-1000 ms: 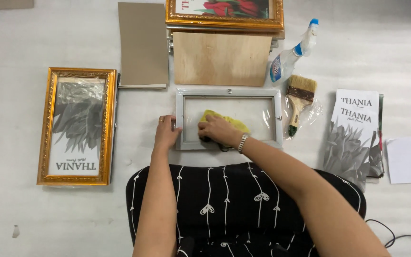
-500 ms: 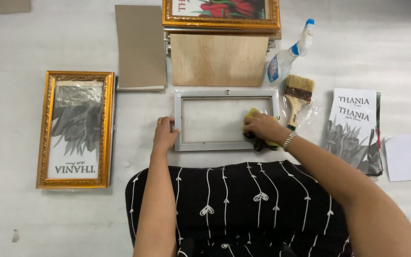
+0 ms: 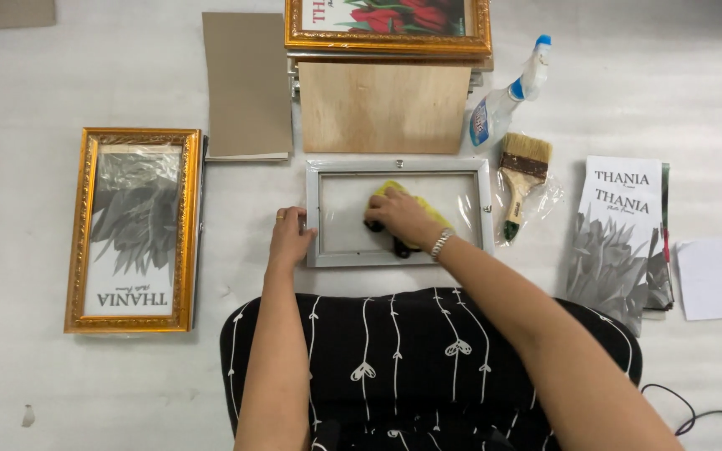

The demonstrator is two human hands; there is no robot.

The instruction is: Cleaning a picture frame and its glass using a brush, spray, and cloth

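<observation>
1. The grey frame [image 3: 399, 212] lies flat in the near middle, long axis running left to right.
2. The right hand [image 3: 401, 219] presses a yellow cloth [image 3: 411, 205] onto its glass, fingers closed over it, left of centre.
3. The left hand [image 3: 289, 238] rests open against the frame's left edge.
4. A paintbrush [image 3: 521, 179] lies just right.

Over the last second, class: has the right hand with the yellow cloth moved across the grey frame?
Yes. The right hand on the yellow cloth swept to the right end of the grey frame, near the paintbrush, then came back left to the middle.
</observation>
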